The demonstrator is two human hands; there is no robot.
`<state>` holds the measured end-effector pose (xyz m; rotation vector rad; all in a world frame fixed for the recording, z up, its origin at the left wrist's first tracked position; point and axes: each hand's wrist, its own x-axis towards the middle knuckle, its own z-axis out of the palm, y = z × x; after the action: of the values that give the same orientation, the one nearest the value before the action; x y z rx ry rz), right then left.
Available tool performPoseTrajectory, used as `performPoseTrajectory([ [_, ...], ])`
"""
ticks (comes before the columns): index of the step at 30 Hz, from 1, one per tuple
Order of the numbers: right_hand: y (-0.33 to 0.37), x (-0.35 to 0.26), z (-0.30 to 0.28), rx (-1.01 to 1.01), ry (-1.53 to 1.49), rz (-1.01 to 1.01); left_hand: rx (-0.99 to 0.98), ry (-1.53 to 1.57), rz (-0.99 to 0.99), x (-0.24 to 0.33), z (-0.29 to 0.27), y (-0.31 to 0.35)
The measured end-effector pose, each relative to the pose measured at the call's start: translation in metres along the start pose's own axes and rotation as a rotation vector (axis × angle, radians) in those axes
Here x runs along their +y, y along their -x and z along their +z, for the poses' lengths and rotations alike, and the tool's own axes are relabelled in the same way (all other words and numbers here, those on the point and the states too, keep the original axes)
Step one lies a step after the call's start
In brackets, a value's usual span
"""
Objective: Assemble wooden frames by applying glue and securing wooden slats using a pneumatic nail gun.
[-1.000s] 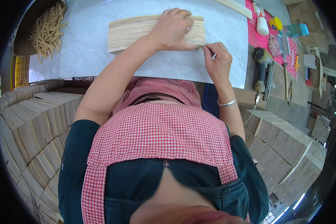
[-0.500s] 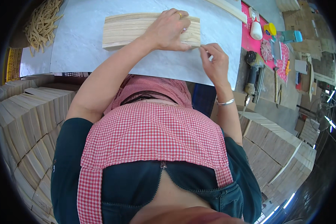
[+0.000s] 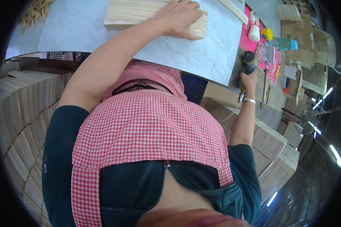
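A pale wooden block (image 3: 136, 16), long and layered along its front edge, lies on the white marbled tabletop (image 3: 140, 47). My left hand (image 3: 179, 19) spans its right part, fingers over the far side and thumb on the near edge. To the right, my right hand (image 3: 249, 78) is wrapped round the dark grip of an air nail gun (image 3: 249, 60). The gun is on a grey surface beside the table, its hose fitting toward me. My palm hides part of the grip.
Pale wood strips (image 3: 233, 10) lie at the table's far right. A white bottle (image 3: 254, 32), a yellow tub (image 3: 266, 34) and a teal container (image 3: 287, 44) stand beyond the gun. Stacked boards (image 3: 19, 102) rise at left, more (image 3: 269, 140) at right. Tan strips (image 3: 34, 13) heap far left.
My right hand has left the block's right end and moved right onto the nail gun, closing round its grip. My left hand stays on the block. The whole view has shifted.
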<state>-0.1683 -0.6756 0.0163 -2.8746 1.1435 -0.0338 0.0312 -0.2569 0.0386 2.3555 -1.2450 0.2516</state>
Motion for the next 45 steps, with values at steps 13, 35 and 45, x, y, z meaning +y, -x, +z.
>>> performPoseTrajectory([
  [13,0.136,-0.168,-0.14,-0.329,-0.672,-0.114,-0.076,0.076,-0.064,-0.001,-0.014,0.002],
  [35,0.14,-0.205,-0.137,-0.439,-0.734,-0.184,-0.139,0.115,-0.121,0.006,-0.03,-0.002],
  [45,0.12,-0.22,-0.133,-0.405,-0.726,-0.209,-0.167,0.101,-0.113,0.003,-0.031,-0.002],
])
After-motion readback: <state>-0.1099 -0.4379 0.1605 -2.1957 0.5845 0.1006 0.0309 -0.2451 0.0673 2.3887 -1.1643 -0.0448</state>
